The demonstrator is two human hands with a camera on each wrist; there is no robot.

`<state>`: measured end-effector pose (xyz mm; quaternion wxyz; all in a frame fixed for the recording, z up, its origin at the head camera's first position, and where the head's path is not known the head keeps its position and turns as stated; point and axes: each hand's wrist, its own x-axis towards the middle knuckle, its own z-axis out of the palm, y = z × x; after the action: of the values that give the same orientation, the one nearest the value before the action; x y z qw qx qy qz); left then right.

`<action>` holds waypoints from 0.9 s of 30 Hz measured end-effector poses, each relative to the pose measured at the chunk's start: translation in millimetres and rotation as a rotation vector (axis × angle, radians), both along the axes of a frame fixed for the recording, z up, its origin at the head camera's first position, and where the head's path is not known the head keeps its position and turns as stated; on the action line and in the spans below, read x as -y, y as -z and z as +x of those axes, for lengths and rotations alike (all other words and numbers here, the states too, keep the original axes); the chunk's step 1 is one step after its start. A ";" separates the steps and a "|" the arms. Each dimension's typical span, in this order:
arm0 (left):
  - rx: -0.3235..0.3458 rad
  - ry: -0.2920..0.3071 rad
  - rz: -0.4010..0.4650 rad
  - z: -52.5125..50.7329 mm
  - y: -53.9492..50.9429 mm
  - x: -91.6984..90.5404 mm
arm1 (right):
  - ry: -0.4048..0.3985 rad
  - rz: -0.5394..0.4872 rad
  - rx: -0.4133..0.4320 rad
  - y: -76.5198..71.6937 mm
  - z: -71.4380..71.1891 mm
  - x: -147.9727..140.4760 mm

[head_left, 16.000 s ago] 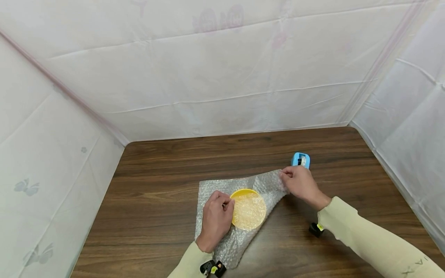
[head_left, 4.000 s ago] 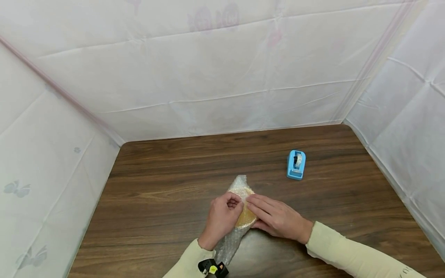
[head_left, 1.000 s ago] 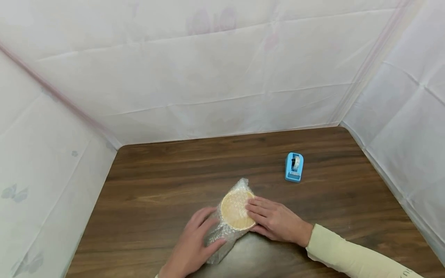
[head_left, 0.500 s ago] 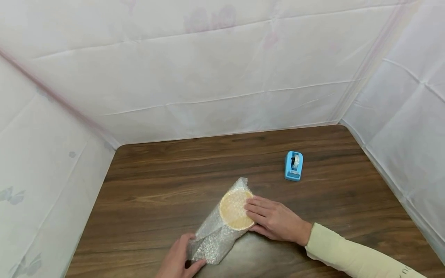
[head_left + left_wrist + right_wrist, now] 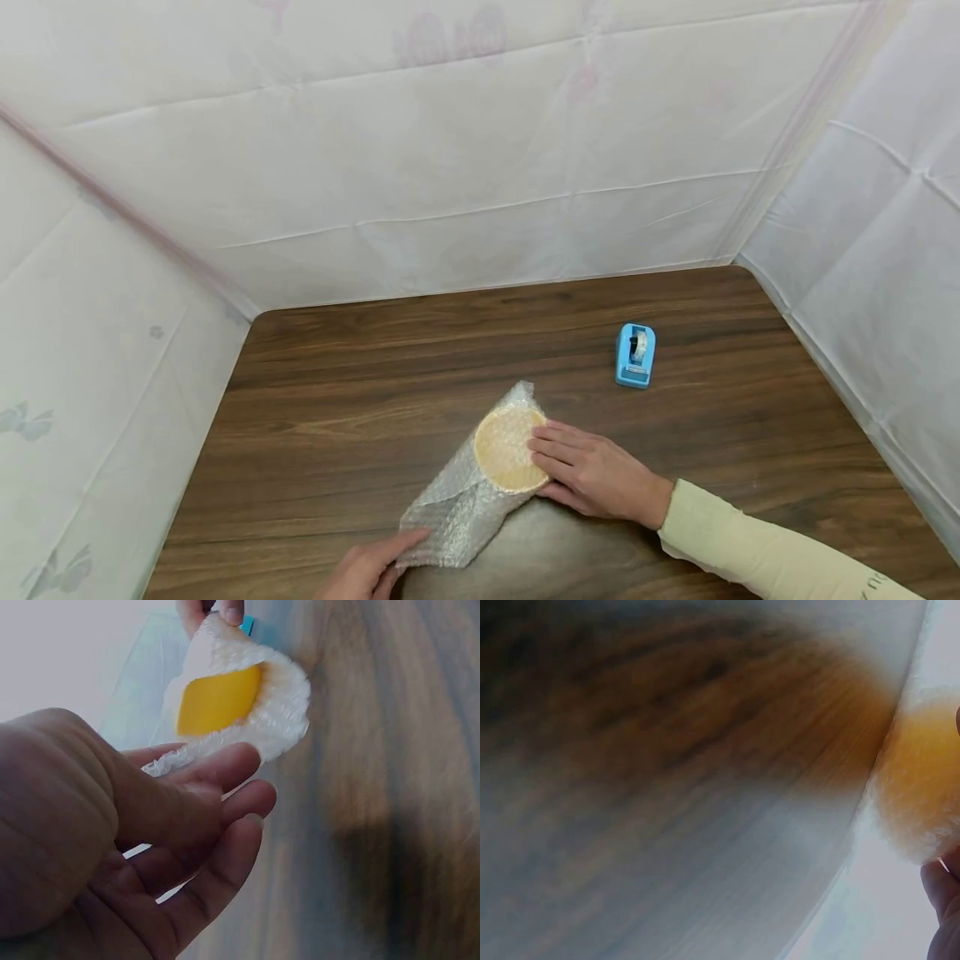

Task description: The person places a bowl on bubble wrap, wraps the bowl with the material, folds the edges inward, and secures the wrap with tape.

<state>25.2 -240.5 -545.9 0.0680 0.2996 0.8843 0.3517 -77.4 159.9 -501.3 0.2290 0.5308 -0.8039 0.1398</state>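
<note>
Bubble wrap point(image 5: 468, 521) lies folded over a round yellow object point(image 5: 506, 450), making a slanted sleeve whose loose end points toward the front left. My left hand point(image 5: 363, 571) pinches that end between thumb and fingers. In the left wrist view, my left hand point(image 5: 157, 817) is at the edge of the wrap point(image 5: 285, 712), and bare yellow point(image 5: 221, 701) shows through the sleeve's opening. My right hand point(image 5: 600, 471) rests with straight fingers on the right side of the covered yellow object. Only fingertips of my right hand point(image 5: 941, 892) show beside the yellow object point(image 5: 922, 772) in the right wrist view.
A blue tape dispenser point(image 5: 634, 357) with a roll in it stands behind and right of the wrap on the dark wooden table point(image 5: 337, 375). White printed sheets point(image 5: 465, 167) hang behind the table and at both sides.
Earlier the wrap lay spread out, then was folded over the yellow object. My left hand has moved from beside it to the sleeve's front-left end. My right hand has lately stayed in place.
</note>
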 end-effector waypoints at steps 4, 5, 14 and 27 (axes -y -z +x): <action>-0.223 0.020 0.038 -4.1 -36.9 -15.0 | -0.001 0.013 0.012 -1.0 0.4 0.5; -0.298 0.001 0.027 -5.0 -44.7 -18.7 | -0.001 0.015 0.017 -1.1 0.5 0.6; -0.506 -0.055 0.020 -15.5 -85.6 -36.9 | -0.002 0.041 0.040 -3.3 0.0 1.2; -0.423 0.037 0.138 -30.7 -99.7 -48.1 | -0.031 0.051 0.018 -5.9 -0.5 4.7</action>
<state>-5.5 -192.4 -446.1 -0.1333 0.3871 0.8470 0.3391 -77.9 155.2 -495.3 0.2061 0.5475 -0.8009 0.1277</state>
